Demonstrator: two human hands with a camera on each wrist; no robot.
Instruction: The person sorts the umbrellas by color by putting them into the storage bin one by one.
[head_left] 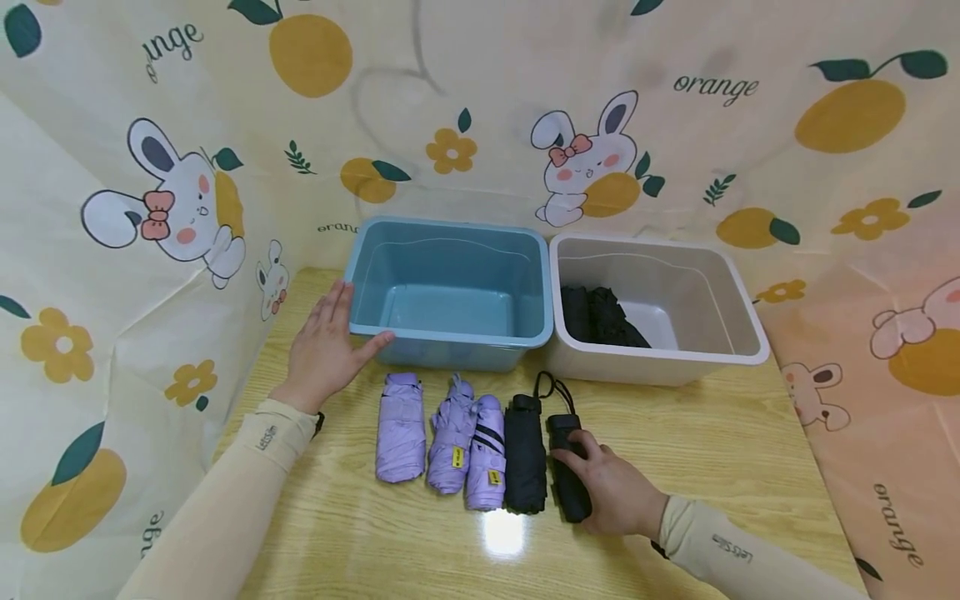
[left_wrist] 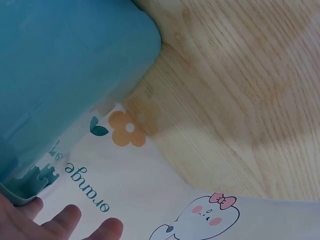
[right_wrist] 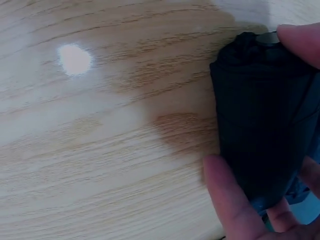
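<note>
My right hand (head_left: 617, 492) grips a folded black umbrella (head_left: 567, 467) at the right end of a row on the table. In the right wrist view, thumb and fingers lie on opposite sides of this black umbrella (right_wrist: 265, 120). Left of it lie another black umbrella (head_left: 525, 458) and three lilac umbrellas: one with dark stripes (head_left: 486, 458), one in the middle (head_left: 450, 442) and one at the left end (head_left: 401, 429). My left hand (head_left: 318, 354) rests at the left front corner of a blue bin (head_left: 450, 340), fingers extended along its side and thumb at the front rim.
A cream bin (head_left: 660, 357) stands against the blue one's right side, with crumpled-looking black fabric bundles (head_left: 600, 317) at its left inside. Behind and beside the wooden table (head_left: 720, 450) hangs a printed cloth (head_left: 465, 75). A wrist loop (head_left: 555, 387) extends toward the bins.
</note>
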